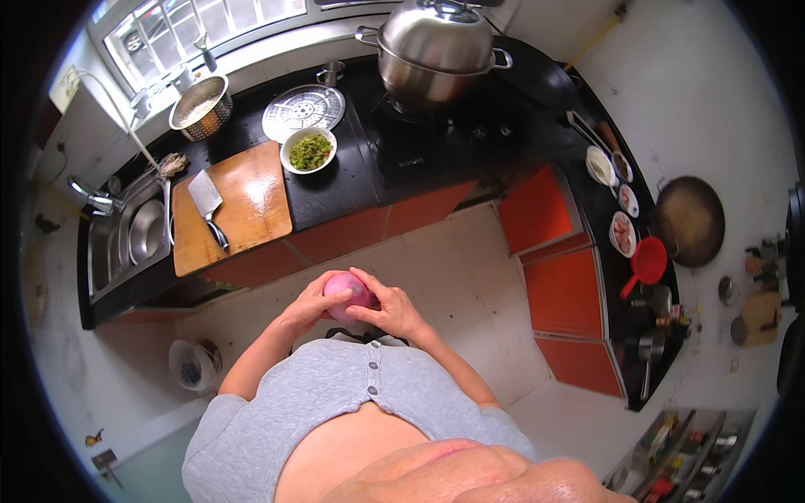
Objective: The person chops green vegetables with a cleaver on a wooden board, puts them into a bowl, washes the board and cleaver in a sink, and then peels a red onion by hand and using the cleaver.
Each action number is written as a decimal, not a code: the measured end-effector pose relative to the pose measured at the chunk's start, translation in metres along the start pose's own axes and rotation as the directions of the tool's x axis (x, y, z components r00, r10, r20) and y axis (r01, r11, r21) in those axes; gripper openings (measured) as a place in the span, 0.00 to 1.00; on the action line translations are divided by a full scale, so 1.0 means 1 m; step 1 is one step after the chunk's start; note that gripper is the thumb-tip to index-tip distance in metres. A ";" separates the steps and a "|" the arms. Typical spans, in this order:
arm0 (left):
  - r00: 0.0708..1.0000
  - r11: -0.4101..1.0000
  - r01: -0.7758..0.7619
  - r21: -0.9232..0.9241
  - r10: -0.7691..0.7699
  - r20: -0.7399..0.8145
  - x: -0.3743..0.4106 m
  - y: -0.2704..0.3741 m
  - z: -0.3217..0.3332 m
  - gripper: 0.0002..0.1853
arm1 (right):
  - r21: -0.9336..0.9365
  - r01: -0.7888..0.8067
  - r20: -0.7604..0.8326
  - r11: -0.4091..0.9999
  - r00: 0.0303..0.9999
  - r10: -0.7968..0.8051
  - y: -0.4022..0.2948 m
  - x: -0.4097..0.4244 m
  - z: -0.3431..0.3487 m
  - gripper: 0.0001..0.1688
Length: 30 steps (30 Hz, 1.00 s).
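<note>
My left hand [309,303] and my right hand [391,309] are wrapped around a smooth, round pink object [343,295] in front of my waist. A small greyish patch marks its upper right side. The picture does not settle what the object is, and fingers cover part of it. Ahead of my hands, a wooden cutting board [251,188] lies on the black counter [327,207]. A cleaver [206,196] with a dark handle rests flat on the board. Beside the board's far right corner stands a white bowl [286,157] of chopped green vegetables with red bits.
A sink [113,251] is at the left, with a perforated metal pot [217,116] behind it. A perforated steamer plate [295,107] lies behind the bowl. On the stove stands a large lidded steel pot [434,69]. A red ladle [648,261] and small bowls line the right counter.
</note>
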<state>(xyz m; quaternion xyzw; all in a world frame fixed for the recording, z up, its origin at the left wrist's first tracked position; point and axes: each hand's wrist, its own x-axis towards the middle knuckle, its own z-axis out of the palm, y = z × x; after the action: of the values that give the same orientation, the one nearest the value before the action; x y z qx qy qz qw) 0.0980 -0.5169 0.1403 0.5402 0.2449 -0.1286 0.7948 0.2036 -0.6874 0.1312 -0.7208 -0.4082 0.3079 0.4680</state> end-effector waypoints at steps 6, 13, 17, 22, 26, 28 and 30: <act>0.982 0.994 -0.062 -0.095 0.043 -0.184 0.007 0.003 0.013 0.34 | 0.048 0.059 0.170 0.997 0.983 -0.066 0.009 0.032 -0.028 0.44; 0.958 0.958 -0.162 -0.237 0.095 -0.270 0.014 -0.008 -0.019 0.32 | -0.008 0.078 0.374 0.997 0.925 -0.070 0.011 0.083 -0.020 0.45; 0.960 0.947 -0.186 -0.262 0.119 -0.253 0.032 0.016 -0.039 0.29 | -0.115 0.112 0.368 0.987 0.928 -0.062 0.005 0.122 -0.027 0.44; 0.957 0.924 -0.205 -0.322 0.119 -0.266 0.061 0.033 -0.078 0.31 | -0.107 -0.049 0.318 0.993 0.945 0.081 -0.003 0.159 -0.050 0.35; 0.949 0.915 -0.223 -0.336 0.126 -0.289 0.076 0.035 -0.107 0.30 | -0.043 -0.234 0.148 0.971 0.960 0.238 0.024 0.160 -0.060 0.26; 0.939 0.926 -0.236 -0.296 0.138 -0.316 0.086 0.023 -0.116 0.30 | 0.056 -0.356 0.131 0.933 0.929 0.347 0.059 0.144 -0.062 0.24; 0.932 0.918 -0.233 -0.322 0.116 -0.342 0.090 0.006 -0.114 0.30 | 0.160 -0.529 0.141 0.834 0.848 0.511 0.075 0.125 -0.070 0.20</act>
<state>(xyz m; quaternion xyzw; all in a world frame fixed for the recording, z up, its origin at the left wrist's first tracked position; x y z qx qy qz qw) 0.1485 -0.4042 0.0632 0.4204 0.3384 0.0785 0.8382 0.3437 -0.6246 0.0799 -0.7407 -0.1865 0.4946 0.4147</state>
